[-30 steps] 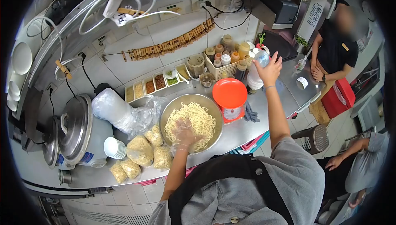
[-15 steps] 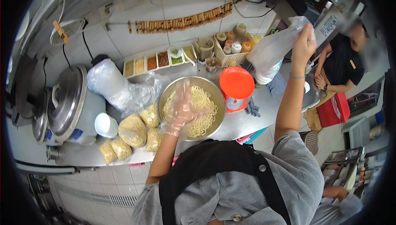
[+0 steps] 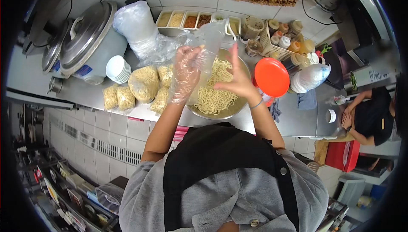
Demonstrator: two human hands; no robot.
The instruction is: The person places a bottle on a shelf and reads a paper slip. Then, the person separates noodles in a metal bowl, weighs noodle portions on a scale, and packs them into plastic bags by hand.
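Observation:
A clear plastic glove covers my left hand (image 3: 187, 71), which pinches a clear plastic bag (image 3: 211, 36) above the left side of the steel bowl (image 3: 245, 67). The bag hangs loosely across the bowl and hides part of its rim. Cooked noodles (image 3: 216, 93) lie heaped inside the bowl. My right hand (image 3: 239, 82) is bare, with thumb and fingers spread apart, over the bowl's right side. Nothing shows in it. Bags of noodles (image 3: 143, 83) lie to the left of the bowl, and a scale with a red pan (image 3: 272, 77) stands to its right.
Behind the bowl are topping trays (image 3: 190, 21) and a basket of sauce bottles (image 3: 272, 47). White cups (image 3: 118, 69) and large lidded pots (image 3: 91, 40) stand at left. A wrapped stack (image 3: 311, 78) sits at right, and another person (image 3: 369, 115) stands at the counter's right end.
My right hand has come down from the upper right to over the bowl and no longer holds the bag. My left hand has closed on the bag. The view has shifted.

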